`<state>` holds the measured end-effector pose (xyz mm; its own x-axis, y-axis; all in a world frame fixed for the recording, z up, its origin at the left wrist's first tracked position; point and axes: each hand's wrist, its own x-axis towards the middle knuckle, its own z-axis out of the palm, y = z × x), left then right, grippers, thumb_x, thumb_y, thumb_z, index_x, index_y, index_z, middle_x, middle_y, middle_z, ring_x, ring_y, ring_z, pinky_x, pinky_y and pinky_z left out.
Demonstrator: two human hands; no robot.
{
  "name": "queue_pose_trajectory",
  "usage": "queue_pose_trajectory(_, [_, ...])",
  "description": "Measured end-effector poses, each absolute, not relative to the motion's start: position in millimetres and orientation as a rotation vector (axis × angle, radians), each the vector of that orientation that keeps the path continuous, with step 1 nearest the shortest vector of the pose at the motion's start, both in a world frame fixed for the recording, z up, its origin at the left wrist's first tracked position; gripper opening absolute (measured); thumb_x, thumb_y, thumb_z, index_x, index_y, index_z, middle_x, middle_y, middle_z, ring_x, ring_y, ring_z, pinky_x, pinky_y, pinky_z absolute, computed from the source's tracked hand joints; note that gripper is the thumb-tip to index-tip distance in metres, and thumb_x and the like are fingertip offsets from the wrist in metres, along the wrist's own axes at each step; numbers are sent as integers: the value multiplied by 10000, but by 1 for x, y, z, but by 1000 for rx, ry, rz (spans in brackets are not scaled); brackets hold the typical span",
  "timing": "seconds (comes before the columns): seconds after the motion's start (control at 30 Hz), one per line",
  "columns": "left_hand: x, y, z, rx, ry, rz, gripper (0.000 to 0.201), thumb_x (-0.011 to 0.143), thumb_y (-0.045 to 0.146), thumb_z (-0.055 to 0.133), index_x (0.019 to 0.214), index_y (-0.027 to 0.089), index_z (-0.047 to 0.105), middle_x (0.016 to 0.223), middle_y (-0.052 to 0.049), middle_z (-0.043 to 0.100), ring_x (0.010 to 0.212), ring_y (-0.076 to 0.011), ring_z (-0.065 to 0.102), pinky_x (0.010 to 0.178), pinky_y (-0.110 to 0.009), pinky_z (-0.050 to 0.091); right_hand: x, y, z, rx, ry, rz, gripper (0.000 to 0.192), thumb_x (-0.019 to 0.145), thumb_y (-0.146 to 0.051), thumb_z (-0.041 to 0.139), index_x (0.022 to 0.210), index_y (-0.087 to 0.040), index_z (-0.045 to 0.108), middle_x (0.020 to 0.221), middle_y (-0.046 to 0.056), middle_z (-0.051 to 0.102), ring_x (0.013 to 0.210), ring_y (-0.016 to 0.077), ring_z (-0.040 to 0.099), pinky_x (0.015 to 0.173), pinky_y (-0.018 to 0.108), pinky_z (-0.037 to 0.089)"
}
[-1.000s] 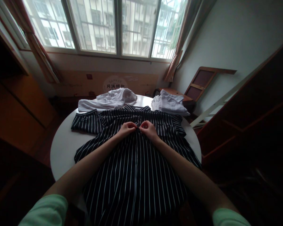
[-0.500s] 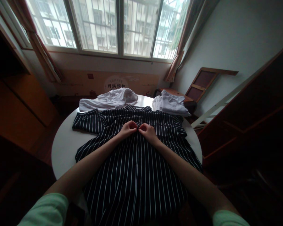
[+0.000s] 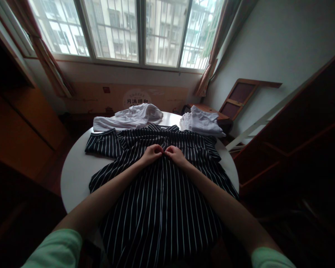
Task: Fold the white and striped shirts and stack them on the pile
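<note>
A black shirt with white stripes (image 3: 167,208) lies spread over the round white table, its collar toward the window and its lower part hanging over the near edge. My left hand (image 3: 152,153) pinches the fabric at the front placket, a little below the collar. Facing it, my right hand (image 3: 175,155) pinches the same placket, the fingertips of both hands almost meeting. Any button between them is too small to make out. One striped sleeve (image 3: 104,144) lies folded out to the left on the tabletop.
On the far side of the white table (image 3: 75,178) rest a crumpled white garment (image 3: 131,117) and, to its right, a folded white pile of cloth (image 3: 202,122). A wooden chair (image 3: 237,96) stands behind at right. A dark red wooden panel (image 3: 290,149) flanks the right side.
Both hands stay at the placket with only slight finger movement. The right fingers have curled a little more. The shirt has not visibly moved.
</note>
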<state>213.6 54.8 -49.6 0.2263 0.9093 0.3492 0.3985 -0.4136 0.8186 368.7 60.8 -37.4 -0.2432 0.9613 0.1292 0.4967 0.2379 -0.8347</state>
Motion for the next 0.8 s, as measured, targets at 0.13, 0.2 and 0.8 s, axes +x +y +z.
queue_pose_trajectory(0.13, [214,56,-51,1971,1257,1088,104,663,112,503,722,149,581,719,0,598,677,-120,546,643,-238,435,370,61,-38,-1332,-1899,875,45,733,-180,535,702,-155,555,674,-4,587,625,110,541,603,237,416])
queue_pose_trajectory(0.2, [214,58,-54,2033,1318,1066,142,670,98,486,765,159,574,753,-7,600,714,-133,551,688,-264,446,370,58,-37,-1365,-1967,720,55,757,-182,516,728,-163,559,724,20,608,674,130,560,641,258,421])
queue_pose_trajectory(0.8, [162,34,-46,2451,1470,429,659,678,592,524,1208,207,456,1350,-144,365,1251,-323,285,995,-494,212,386,-13,-39,-1277,-2597,83,608,805,-540,406,1256,-133,430,1338,166,388,1235,301,338,965,466,308])
